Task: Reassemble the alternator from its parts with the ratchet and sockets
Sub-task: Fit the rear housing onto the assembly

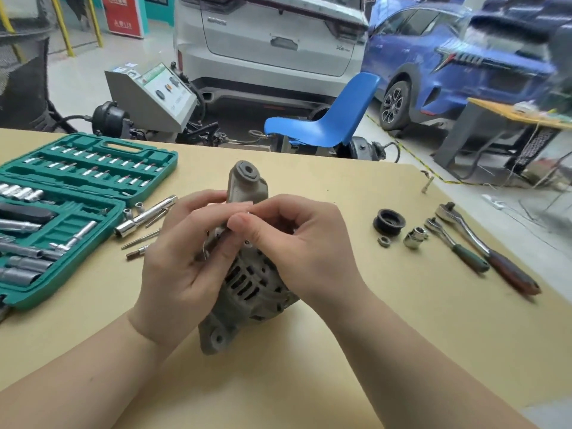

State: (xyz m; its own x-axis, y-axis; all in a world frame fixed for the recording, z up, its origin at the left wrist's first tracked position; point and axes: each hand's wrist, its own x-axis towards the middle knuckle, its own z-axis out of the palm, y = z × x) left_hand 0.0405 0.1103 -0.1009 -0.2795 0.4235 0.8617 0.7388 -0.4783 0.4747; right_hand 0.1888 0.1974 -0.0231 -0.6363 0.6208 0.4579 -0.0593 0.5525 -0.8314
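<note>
Both hands, left [182,258] and right [297,243], curl around the alternator [244,286], thumbs meeting on top.

Two bare forearms entered from the bottom edge of the head view, ending in the left hand [182,261] and the right hand [297,243]. No sleeve, cuff or glove showed on either arm up to the frame's edge. Neither wrist carried a watch or band, and no ring showed on the visible fingers. The fingernails [236,222] that showed were short and unpainted. The rest of the person was out of view.
</note>
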